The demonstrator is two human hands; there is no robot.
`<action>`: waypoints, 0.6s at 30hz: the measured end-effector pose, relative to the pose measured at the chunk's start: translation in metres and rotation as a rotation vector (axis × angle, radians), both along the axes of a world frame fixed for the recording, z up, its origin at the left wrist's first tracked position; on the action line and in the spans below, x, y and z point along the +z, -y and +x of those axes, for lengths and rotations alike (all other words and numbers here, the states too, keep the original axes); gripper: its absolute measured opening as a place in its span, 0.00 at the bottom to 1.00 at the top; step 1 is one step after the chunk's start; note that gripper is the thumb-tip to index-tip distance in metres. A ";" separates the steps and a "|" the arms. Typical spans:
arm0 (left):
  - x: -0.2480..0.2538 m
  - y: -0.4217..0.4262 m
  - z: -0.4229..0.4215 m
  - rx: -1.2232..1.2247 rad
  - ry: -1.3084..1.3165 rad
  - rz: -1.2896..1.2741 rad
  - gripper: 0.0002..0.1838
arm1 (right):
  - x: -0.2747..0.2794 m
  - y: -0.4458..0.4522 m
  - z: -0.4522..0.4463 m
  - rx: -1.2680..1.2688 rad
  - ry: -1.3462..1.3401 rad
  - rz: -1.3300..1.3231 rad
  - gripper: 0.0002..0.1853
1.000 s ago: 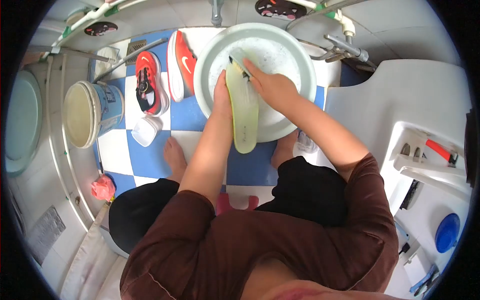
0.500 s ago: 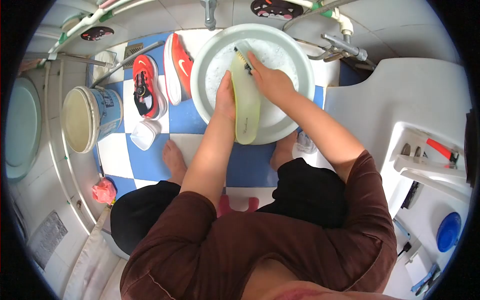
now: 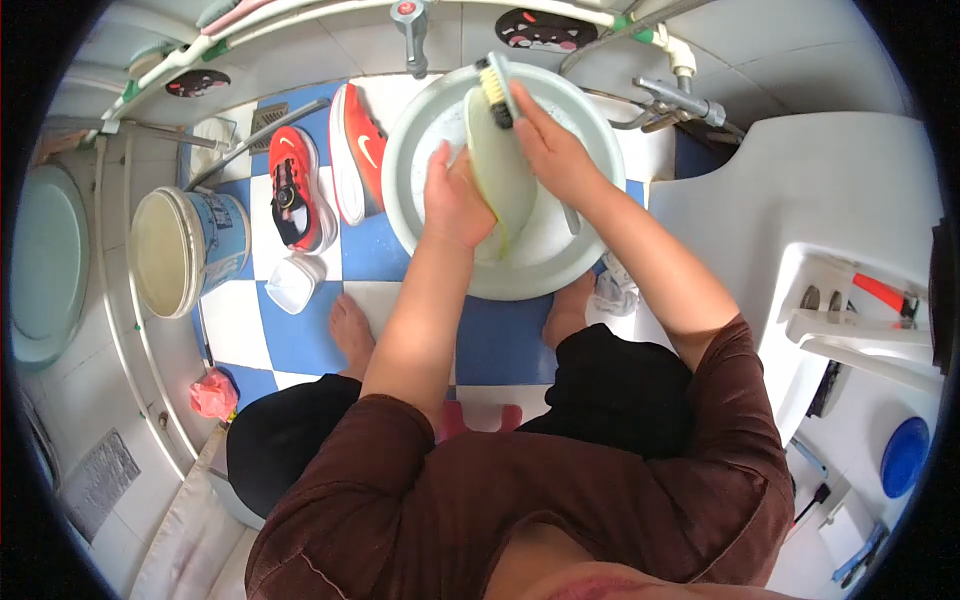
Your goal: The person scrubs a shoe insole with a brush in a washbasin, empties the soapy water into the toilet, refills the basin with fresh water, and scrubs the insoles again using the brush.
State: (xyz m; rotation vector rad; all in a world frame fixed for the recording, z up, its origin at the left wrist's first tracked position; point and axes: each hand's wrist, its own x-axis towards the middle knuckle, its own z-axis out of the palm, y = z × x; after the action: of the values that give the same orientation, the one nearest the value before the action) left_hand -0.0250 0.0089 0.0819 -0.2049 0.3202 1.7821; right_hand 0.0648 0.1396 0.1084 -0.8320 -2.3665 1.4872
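Over a pale green basin of foamy water, my left hand is closed on a yellow-green shoe insole with its thumb raised. The insole stands tilted and looks bent. My right hand grips a scrubbing brush with pale and dark bristles. Its bristled head is at the insole's upper end; whether they touch, I cannot tell. The handle is mostly hidden by that hand, with its tip showing below.
Red sneakers stand left of the basin. Near them are a white plastic container and a bucket. A tap overhangs the basin's far side. At right is a white moulded counter.
The insole has turned and tilted in my left hand, its lower end now pulled back over the basin. My right hand and the brush have shifted up toward its far end.
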 end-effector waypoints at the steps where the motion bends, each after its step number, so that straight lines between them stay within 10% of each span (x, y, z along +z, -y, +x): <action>1: 0.002 -0.001 -0.002 0.026 -0.022 -0.063 0.31 | -0.004 0.003 0.001 0.064 -0.039 0.032 0.27; 18: -0.027 0.011 -0.034 0.152 -0.017 -0.017 0.27 | 0.020 0.080 0.019 0.409 0.231 0.323 0.26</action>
State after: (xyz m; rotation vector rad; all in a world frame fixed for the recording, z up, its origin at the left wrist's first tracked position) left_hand -0.0591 -0.0016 0.0545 -0.2318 0.3394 1.9326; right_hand 0.0839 0.0597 0.1281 -0.4819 -2.9832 1.1232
